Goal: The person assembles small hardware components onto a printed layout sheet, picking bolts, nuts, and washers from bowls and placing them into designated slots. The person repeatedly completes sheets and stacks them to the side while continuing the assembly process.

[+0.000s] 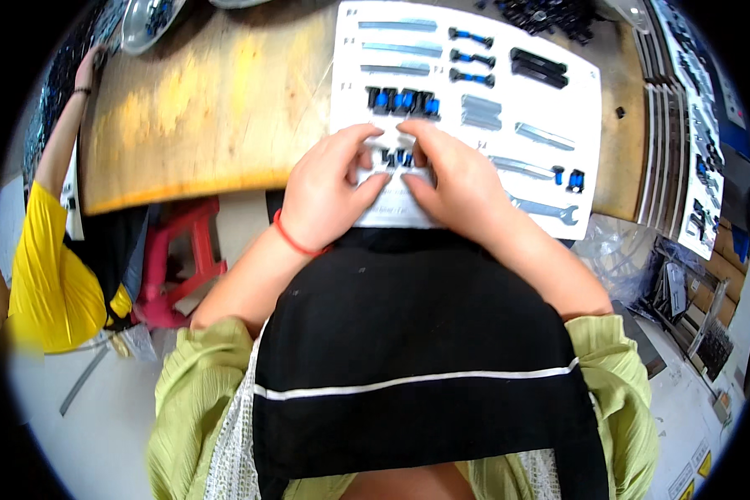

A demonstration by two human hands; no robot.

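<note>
A white card lies on the bench with hardware set out in rows. On its near part, my left hand and my right hand curve around a small group of black and blue screws. Thumb and index finger are spread on each hand, and I see nothing held between them. The other fingers curl beside the screws, partly hidden. Just beyond my fingertips is a row of larger black and blue bolts. A wrench lies on the card, right of my right wrist.
Above are flat metal bars and black bars. Loose black parts are heaped behind the card. A clear scoop-shaped tray stands far left. A co-worker's yellow sleeve shows at left, near a red stool. Stacked cards stand at right.
</note>
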